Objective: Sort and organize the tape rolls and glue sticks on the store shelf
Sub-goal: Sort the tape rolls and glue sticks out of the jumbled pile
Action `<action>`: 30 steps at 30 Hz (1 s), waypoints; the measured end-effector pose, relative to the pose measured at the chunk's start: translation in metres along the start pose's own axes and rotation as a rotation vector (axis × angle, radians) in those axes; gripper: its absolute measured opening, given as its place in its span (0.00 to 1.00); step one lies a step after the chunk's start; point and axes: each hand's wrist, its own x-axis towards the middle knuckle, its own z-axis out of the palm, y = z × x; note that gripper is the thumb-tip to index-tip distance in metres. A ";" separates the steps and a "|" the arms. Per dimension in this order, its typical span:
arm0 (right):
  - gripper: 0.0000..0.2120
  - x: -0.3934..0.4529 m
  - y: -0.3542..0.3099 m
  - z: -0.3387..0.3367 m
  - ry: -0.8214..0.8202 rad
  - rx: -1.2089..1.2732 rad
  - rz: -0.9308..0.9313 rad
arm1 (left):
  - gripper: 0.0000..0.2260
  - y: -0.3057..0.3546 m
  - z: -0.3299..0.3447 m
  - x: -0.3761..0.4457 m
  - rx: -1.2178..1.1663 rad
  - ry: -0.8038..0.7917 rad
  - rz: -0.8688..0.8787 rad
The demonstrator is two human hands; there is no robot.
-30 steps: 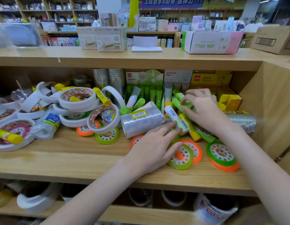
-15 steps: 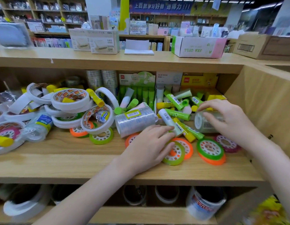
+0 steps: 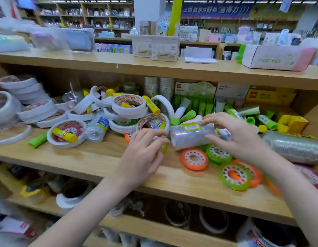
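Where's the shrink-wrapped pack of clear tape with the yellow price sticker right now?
In the head view, the clear tape pack lies on its side mid-shelf, between the left hand and right hand, just behind the orange tape roll.

A shrink-wrapped sleeve of clear tape rolls (image 3: 192, 137), bearing a yellow-bordered label, is lying on its side at the middle of the wooden shelf (image 3: 94, 157). White tape rolls (image 3: 129, 106) are lying heaped to its left, with yellow glue sticks (image 3: 64, 134) resting on and among them. Orange and green small tape rolls (image 3: 194, 159) are lying flat in front. Green glue sticks (image 3: 267, 121) are lying scattered behind at right.
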 end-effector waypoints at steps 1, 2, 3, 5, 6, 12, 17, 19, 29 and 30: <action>0.10 0.006 -0.005 0.005 -0.003 -0.007 -0.016 | 0.11 -0.008 -0.006 -0.004 0.009 0.009 -0.036; 0.10 0.011 -0.011 0.010 0.003 -0.020 -0.034 | 0.11 -0.017 -0.013 -0.007 0.010 0.011 -0.079; 0.09 0.016 -0.017 0.016 0.017 -0.035 -0.053 | 0.11 -0.027 -0.019 -0.011 0.004 0.010 -0.126; 0.08 0.023 -0.034 0.031 0.047 -0.062 -0.112 | 0.12 -0.049 -0.032 -0.020 0.004 0.002 -0.196; 0.10 0.027 -0.045 0.041 0.045 -0.070 -0.153 | 0.13 -0.060 -0.039 -0.025 0.022 -0.003 -0.216; 0.16 0.068 -0.101 0.117 -0.041 -0.095 -0.216 | 0.16 -0.128 -0.082 -0.053 0.218 -0.070 -0.247; 0.20 0.100 -0.153 0.168 -0.019 -0.061 -0.151 | 0.23 -0.181 -0.119 -0.076 0.180 -0.146 -0.292; 0.21 0.106 -0.167 0.191 -0.043 -0.080 -0.149 | 0.25 -0.200 -0.129 -0.087 0.118 -0.204 -0.304; 0.14 0.126 -0.200 0.233 0.045 -0.294 -0.115 | 0.22 -0.248 -0.145 -0.121 -0.077 -0.280 -0.299; 0.13 0.128 -0.201 0.233 0.036 -0.216 -0.077 | 0.19 -0.248 -0.149 -0.121 -0.101 -0.267 -0.307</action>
